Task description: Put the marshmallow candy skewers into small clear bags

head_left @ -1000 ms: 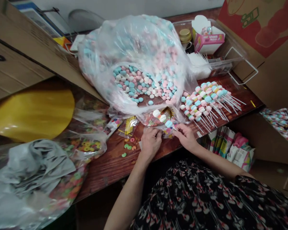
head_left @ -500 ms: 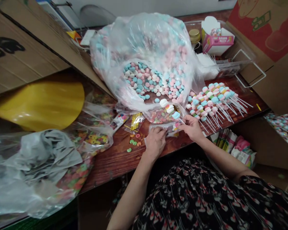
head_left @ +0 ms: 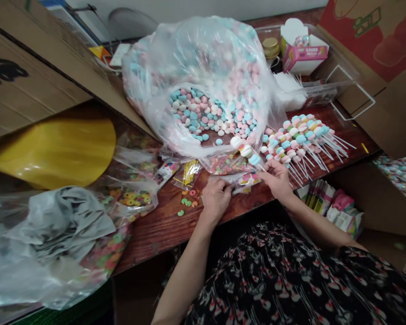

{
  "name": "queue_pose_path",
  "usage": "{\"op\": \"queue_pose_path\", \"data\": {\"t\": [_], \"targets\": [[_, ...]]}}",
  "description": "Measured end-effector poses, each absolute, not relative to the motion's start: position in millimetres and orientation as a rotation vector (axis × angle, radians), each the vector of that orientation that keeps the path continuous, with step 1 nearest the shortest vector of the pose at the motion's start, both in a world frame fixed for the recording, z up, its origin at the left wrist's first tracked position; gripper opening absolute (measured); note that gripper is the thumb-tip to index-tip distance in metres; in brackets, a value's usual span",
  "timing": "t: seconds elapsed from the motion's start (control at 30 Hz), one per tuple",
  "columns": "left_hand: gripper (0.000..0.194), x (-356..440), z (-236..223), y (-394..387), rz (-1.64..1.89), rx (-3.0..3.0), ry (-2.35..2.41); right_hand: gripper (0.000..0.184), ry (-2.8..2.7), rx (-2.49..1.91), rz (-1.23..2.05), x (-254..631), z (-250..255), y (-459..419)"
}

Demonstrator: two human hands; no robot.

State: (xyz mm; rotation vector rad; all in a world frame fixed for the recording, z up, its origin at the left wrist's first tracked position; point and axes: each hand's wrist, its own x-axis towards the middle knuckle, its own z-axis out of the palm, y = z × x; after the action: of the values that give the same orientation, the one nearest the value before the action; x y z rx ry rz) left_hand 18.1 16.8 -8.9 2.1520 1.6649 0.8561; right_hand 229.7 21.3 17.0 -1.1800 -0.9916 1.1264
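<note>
Candy skewer [head_left: 246,150], three pastel discs showing, hangs above the wooden table [head_left: 155,230], its stick pinched in my right hand [head_left: 276,180]. My left hand [head_left: 216,198] seems to pinch a clear cellophane bag [head_left: 239,180]. My hands stand farther apart than earlier. Beyond lies one bulging plastic sack [head_left: 203,49] of candies.

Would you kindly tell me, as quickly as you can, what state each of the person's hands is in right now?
Left hand: closed, pinching a clear plastic bag.
Right hand: closed, holding the white stick of a pastel candy skewer.
</note>
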Motion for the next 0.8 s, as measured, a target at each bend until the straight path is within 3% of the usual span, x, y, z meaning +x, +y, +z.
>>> {"op": "queue_pose_path", "data": {"t": [0.27, 0.8], "targets": [[0.013, 0.4, -3.6, 28.7, 0.85, 1.987, 1.366, 0.023, -1.036, -1.297, 1.038, 286.6, 21.8, -4.8], [0.015, 4.0, -6.9, 34.8, 0.797, 1.915, 1.418, 0.02, -1.609, -1.35, 0.822, 310.7, 30.1, -19.8]]}}
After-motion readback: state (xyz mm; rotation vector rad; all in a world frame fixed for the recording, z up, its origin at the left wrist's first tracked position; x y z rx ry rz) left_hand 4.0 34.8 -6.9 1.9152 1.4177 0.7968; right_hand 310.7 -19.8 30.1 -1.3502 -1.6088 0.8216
